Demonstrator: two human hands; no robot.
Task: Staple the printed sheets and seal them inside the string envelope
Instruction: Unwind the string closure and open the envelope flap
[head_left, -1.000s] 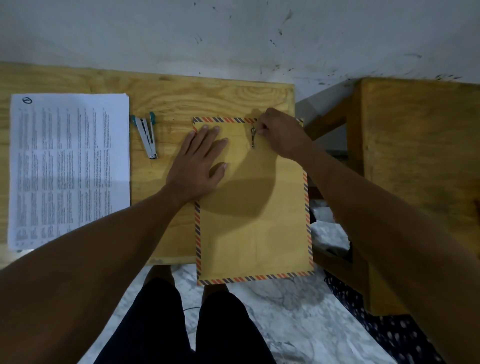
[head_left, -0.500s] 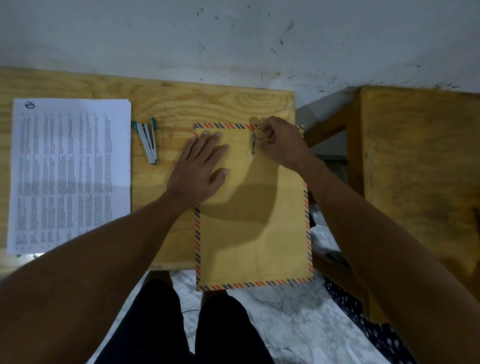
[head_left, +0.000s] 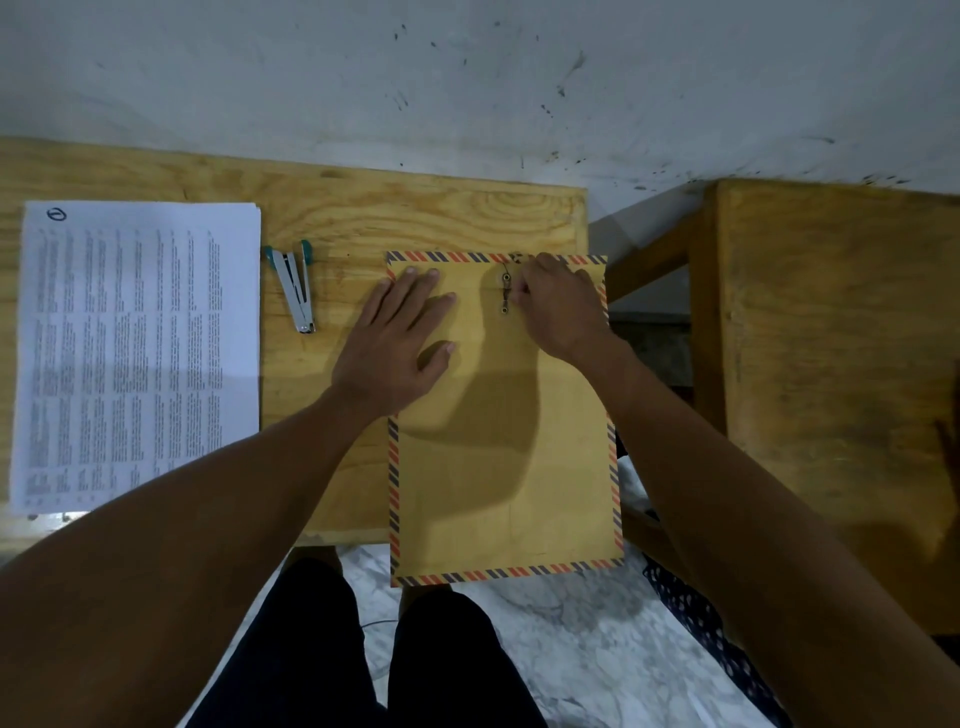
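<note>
Brown kraft-paper string envelope with a red-and-blue striped border (head_left: 506, 441): lies flat at the right end of the pale plywood worktop (head_left: 415, 218), flap end away from the person, lower part overhanging the near edge above the marble floor. Two small metal eyelets with dark string (head_left: 505, 293) sit near the top, one above the other; string appears wound between them, so flap reads as closed.

Right hand (head_left: 558, 306): fingertips pressed together at the string beside the eyelets, apparently pinching it; exact contact hidden by the fingers. Left hand (head_left: 400, 338): spread flat, palm down on the envelope's upper-left corner, pinning it.

Progress (judgement): early. White printed sheets, stacked (head_left: 137, 353), lie at the left of the worktop, well apart from the envelope, not inside it. No staple visible, though too small to be sure. Small silver stapler with teal ends (head_left: 295, 286) lies between sheets and envelope, untouched. Likely step in hand: unwinding the string. Remaining: staple, insert, rewind.
</note>
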